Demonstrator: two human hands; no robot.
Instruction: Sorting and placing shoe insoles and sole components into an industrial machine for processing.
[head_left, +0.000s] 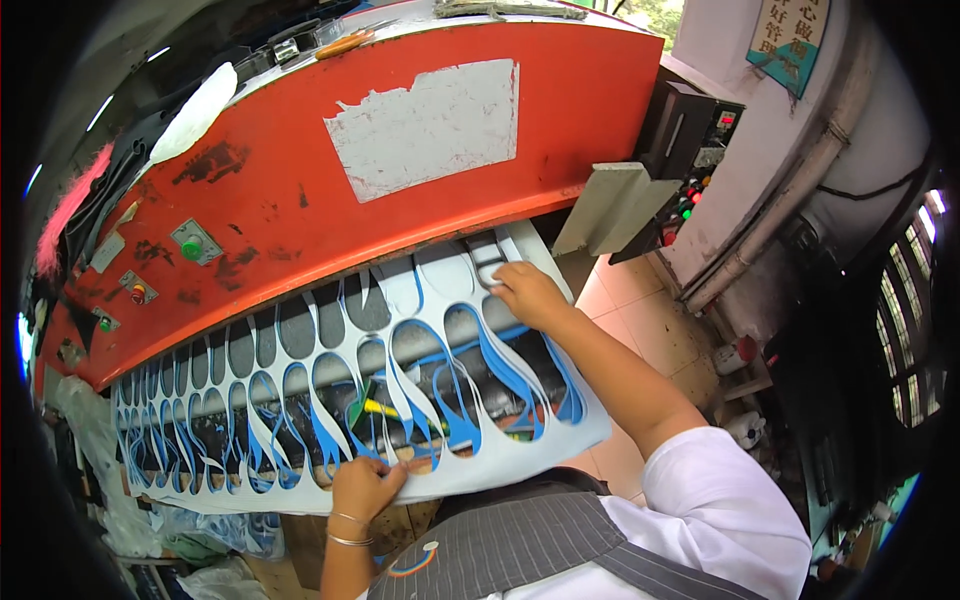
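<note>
Positioning step, I judge: left hand pinches the cut-out sheet at its near edge; right hand presses the cutter at its far edge under the red press; next needs careful alignment.

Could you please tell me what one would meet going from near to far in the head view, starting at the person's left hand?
Left hand gripping the near edge → pale blue sheet full of sole-shaped cut-outs → right hand at a dark cutting die → the press's red head → orange-handled tool on top.

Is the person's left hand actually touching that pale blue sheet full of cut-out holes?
Touching. The head view shows the left hand gripping the near edge of the pale blue sheet, fingers curled over it with no gap.
</note>
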